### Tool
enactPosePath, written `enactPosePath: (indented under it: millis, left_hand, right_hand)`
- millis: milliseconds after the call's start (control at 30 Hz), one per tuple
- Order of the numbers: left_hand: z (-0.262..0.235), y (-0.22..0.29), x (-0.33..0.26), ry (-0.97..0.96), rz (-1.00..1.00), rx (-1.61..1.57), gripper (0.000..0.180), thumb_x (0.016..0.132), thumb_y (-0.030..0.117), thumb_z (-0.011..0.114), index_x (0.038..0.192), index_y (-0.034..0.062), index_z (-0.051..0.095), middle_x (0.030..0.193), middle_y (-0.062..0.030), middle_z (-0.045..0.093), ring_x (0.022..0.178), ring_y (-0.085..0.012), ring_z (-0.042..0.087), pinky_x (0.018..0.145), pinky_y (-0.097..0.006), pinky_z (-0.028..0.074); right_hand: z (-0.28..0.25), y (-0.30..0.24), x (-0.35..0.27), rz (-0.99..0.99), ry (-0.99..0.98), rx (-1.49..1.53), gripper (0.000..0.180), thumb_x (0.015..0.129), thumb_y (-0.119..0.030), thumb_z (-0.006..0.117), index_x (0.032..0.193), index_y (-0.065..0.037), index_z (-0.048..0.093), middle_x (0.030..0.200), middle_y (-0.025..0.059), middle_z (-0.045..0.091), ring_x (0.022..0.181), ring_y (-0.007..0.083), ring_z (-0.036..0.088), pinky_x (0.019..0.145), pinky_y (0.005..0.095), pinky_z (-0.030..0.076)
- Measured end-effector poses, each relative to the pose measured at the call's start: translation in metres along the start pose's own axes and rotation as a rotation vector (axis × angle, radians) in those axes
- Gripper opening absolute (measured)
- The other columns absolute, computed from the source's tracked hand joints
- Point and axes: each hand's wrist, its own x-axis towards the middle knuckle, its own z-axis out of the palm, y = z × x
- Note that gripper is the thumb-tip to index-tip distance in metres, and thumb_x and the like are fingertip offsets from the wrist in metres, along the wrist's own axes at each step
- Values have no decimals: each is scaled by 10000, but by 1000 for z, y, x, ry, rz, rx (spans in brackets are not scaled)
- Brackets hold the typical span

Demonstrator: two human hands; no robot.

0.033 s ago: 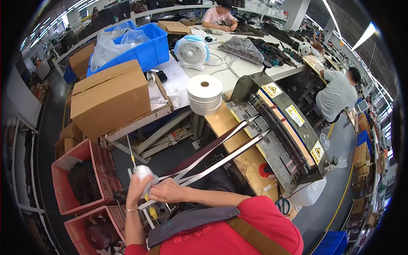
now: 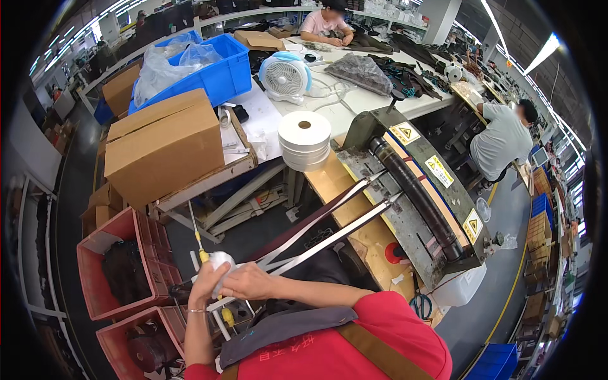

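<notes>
My left hand is closed around a white wad of cloth, low at the left. A thin yellow-handled tool sticks up just behind the wad. My right hand lies beside the left one, fingers curled over the near ends of two long pale strips. The strips run up and to the right to a machine with a dark roller. Both hands touch at the wad. My red sleeve fills the lower edge.
A white tape roll stands on the wooden bench by the machine. A cardboard box, a blue bin and a fan sit on the table behind. Red crates stand at left. Scissors lie at right. Two other people work at the top and right.
</notes>
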Motion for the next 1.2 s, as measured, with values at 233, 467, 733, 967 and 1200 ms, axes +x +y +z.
enactPosePath:
  millis: [233, 467, 733, 967, 1200]
  left_hand:
    - [4, -57, -25, -406, -63, -923, 667, 736, 483, 593, 1095, -56, 433, 791, -158, 583, 387, -179, 536, 295, -249, 427]
    - [11, -18, -44, -238, 197, -1030, 385, 702, 189, 563, 931, -110, 483, 547, -133, 522, 332, -165, 456, 340, -264, 379]
    - [-7, -33, -43, -104, 456, -1320, 380, 811, 331, 527, 881, -42, 503, 643, -103, 530, 497, -180, 497, 466, -298, 421]
    - [-14, 20, -29, 278, 538, -861, 394, 801, 137, 541, 1143, -46, 472, 1073, -146, 570, 974, -239, 562, 912, -377, 391]
    - [11, -19, 2, -220, -112, -126, 273, 874, 278, 501, 842, 18, 580, 743, -14, 575, 659, -60, 548, 537, -184, 421]
  right_hand:
    - [-5, 29, 3, 116, 98, -26, 235, 787, -230, 572, 634, -77, 482, 518, 69, 489, 438, 248, 507, 408, 336, 398]
    - [-1, 30, -21, 228, 98, -1, 172, 817, -202, 528, 741, -48, 543, 642, 71, 544, 567, 250, 547, 532, 333, 424]
    - [-5, 27, -40, 307, 57, -97, 220, 797, -240, 550, 873, -35, 574, 708, 71, 561, 654, 227, 553, 603, 321, 425]
    - [6, 17, -50, 262, -1, -37, 184, 803, -232, 558, 799, -48, 551, 660, 72, 520, 614, 243, 544, 538, 344, 427]
    - [-7, -2, -11, -3, 139, -2, 266, 769, -240, 597, 610, -75, 464, 551, 64, 468, 482, 221, 519, 443, 333, 417]
